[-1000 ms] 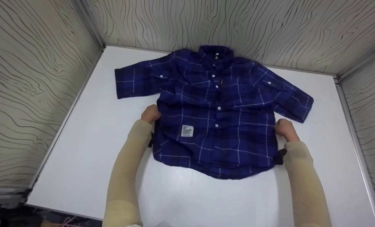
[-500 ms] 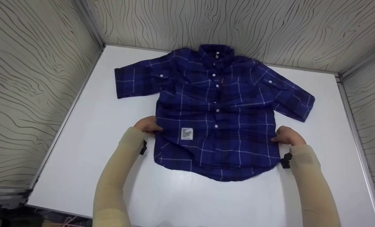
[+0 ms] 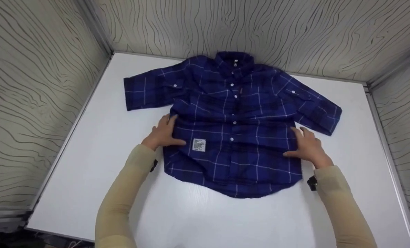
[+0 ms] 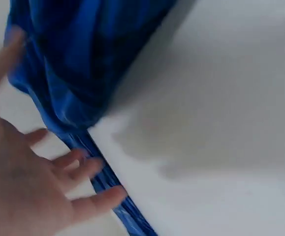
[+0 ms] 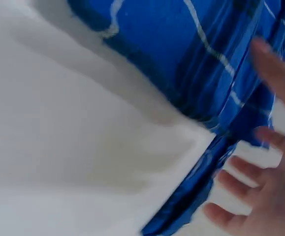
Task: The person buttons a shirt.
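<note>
A dark blue plaid shirt (image 3: 246, 148) lies front up, its collar far away and both short sleeves spread sideways. White buttons run down the middle, and a pale label (image 3: 199, 145) sits low on its left half. At the shirt's left side edge is my left hand (image 3: 163, 133), fingers spread, thumb over the cloth. My right hand (image 3: 309, 146) is likewise spread at the opposite side edge, thumb over the fabric. Both wrist views show parted fingers beside the blue cloth, with nothing pinched. Whether the fingertips touch the shirt is hard to tell.
The shirt is on a white table (image 3: 87, 165). Wood-patterned panels (image 3: 225, 27) rise behind the table and along its left and right sides. A black wrist device (image 3: 312, 183) shows beneath the right sleeve.
Both hands pinched the shirt's sides a second ago; they have let go and spread their fingers. The hem has come slightly nearer, and half a second ago the left hand was lower.
</note>
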Tool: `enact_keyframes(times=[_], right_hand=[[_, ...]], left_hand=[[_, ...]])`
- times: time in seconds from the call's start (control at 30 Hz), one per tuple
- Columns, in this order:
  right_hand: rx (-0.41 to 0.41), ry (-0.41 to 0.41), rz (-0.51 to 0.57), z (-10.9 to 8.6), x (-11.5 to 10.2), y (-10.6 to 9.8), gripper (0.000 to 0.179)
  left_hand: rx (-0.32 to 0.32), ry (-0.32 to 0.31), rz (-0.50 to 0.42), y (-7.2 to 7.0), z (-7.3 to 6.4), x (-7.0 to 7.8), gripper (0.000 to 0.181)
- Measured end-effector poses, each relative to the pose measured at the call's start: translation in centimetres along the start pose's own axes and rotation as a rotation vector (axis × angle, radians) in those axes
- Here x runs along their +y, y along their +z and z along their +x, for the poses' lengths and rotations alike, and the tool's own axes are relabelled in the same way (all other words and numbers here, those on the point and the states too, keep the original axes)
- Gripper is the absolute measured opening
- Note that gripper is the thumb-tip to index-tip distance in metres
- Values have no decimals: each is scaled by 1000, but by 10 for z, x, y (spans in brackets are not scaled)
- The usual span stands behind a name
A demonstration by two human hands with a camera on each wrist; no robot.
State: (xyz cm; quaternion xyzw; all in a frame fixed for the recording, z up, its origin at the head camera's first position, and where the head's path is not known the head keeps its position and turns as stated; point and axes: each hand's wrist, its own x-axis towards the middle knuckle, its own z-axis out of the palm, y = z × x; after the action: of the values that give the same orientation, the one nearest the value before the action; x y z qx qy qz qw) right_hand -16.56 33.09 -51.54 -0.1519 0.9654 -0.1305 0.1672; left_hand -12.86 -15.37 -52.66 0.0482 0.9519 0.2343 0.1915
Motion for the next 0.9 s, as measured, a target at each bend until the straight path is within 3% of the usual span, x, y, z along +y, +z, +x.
enact_keyframes(times=[0.07, 0.13, 0.2, 0.3, 0.4, 0.5, 0.6, 0.67, 0.77, 0.83, 0.9], right_hand=[[-6, -81, -83, 2, -8, 6, 111], [-51, -140, -139, 4, -15, 13, 117], [-107, -167, -177, 8, -18, 21, 117], [-169, -160, -199, 14, -17, 30, 109], [-188, -148, -177, 21, -12, 31, 101], [-173, -146, -135, 27, -10, 28, 96], [-125, -145, -65, 32, -16, 21, 89], [-34, -157, -20, 36, -25, 16, 78], [157, -188, 9, 42, -45, 2, 61], [272, -206, -11, 46, -62, -10, 55], [354, -212, -48, 51, -79, -20, 56]], left_hand=[[-43, 95, 112, 9, -1, 9, 112], [-95, 149, 241, 17, 0, 13, 114], [-138, 158, 338, 24, 3, 10, 111], [-154, 135, 413, 30, 8, -3, 105], [-140, 129, 402, 30, 15, -13, 99], [-130, 132, 370, 24, 21, -15, 95], [-163, 118, 315, 13, 22, -7, 91], [-160, 143, 250, 5, 23, 4, 82], [-27, 238, 172, -8, 27, 28, 64], [143, 308, 178, -16, 33, 48, 59], [312, 328, 217, -22, 37, 67, 60]])
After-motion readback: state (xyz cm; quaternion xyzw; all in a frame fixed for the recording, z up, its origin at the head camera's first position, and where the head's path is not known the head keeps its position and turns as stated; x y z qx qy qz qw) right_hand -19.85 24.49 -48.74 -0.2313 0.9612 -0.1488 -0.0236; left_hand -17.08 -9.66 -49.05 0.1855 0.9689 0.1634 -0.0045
